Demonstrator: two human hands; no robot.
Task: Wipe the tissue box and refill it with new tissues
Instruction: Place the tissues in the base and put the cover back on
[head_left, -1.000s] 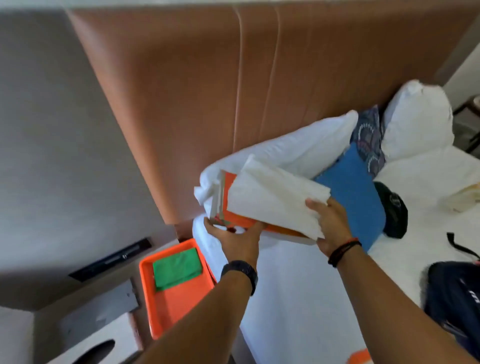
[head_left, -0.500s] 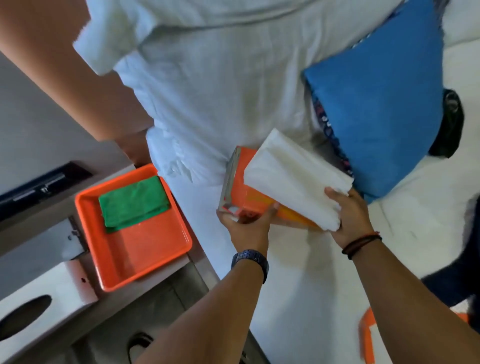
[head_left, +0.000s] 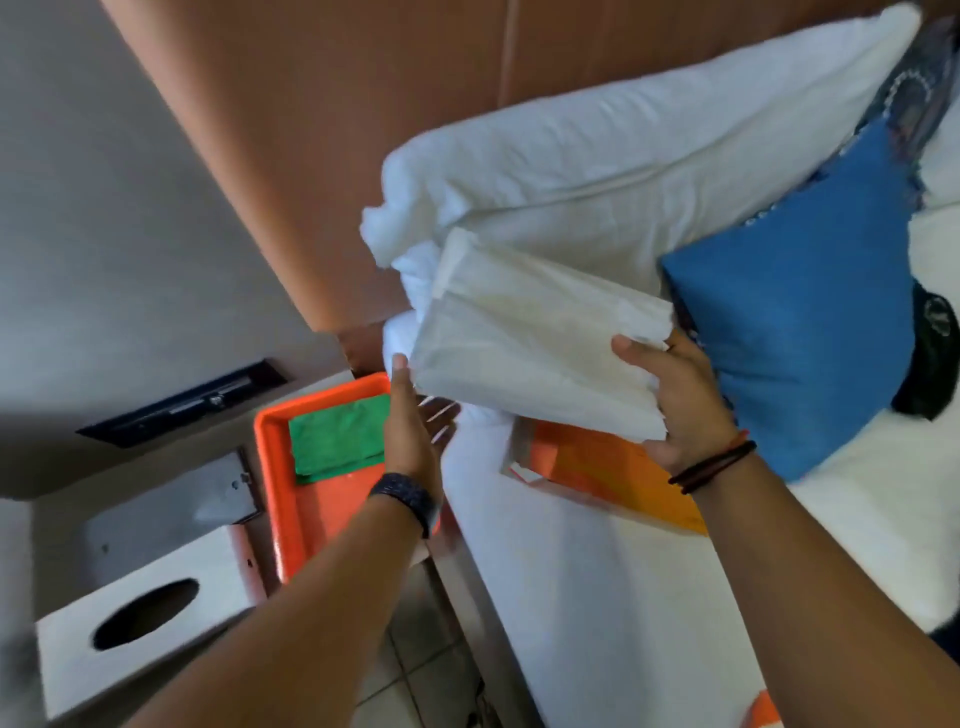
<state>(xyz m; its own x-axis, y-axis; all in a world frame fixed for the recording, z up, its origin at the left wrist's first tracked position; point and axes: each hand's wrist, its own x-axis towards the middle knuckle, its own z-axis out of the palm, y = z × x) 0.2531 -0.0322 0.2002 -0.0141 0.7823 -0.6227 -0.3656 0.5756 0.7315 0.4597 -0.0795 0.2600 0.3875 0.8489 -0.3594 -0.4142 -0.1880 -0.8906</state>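
A thick stack of white tissues (head_left: 535, 338) is held in the air over the bed's edge. My right hand (head_left: 680, 400) grips its right end. My left hand (head_left: 415, 415) is flat and open, its fingertips touching the stack's lower left corner. Below the stack, the orange tissue packet (head_left: 608, 473) lies on the white sheet. The white tissue box (head_left: 140, 618) with its dark oval slot stands on the bedside table at the lower left. A folded green cloth (head_left: 337, 436) rests in an orange tray (head_left: 322, 514) beside the bed.
A white pillow (head_left: 623, 171) and a blue cushion (head_left: 800, 332) lean on the brown headboard (head_left: 363, 130). A black object (head_left: 930, 358) lies at the far right. A grey metal plate (head_left: 171, 509) lies behind the tissue box. Tiled floor shows between table and bed.
The tissue stack has come out of the orange packet, which now lies on the bed. My left hand let go of the packet and moved up to the stack. The view shifted.
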